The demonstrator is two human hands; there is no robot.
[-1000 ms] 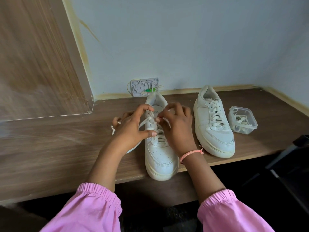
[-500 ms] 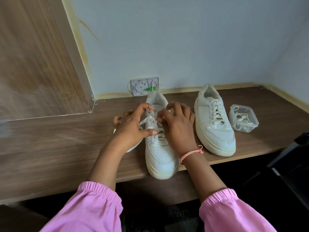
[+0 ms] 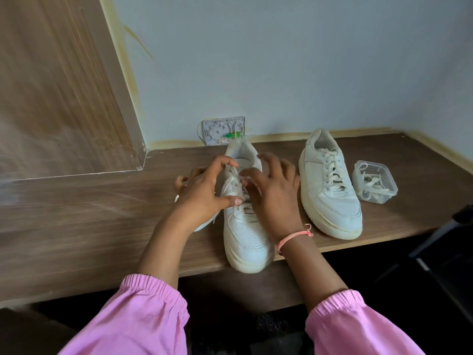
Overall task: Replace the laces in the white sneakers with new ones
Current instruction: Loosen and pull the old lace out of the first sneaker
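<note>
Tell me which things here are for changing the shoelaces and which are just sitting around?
For the job:
- near sneaker, being laced
- lace in it
- left hand and right hand at the lace
- far sneaker
- clear tub of laces

Just sitting around:
- wall box with green part
- wooden shelf
- white thing half hidden under the left hand

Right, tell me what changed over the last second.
The right hand opened its fingers, blurred with motion, above the near sneaker; whether it let go of the lace is unclear. The left hand kept its place beside that lace. The far sneaker and the container of laces stayed put.
</note>
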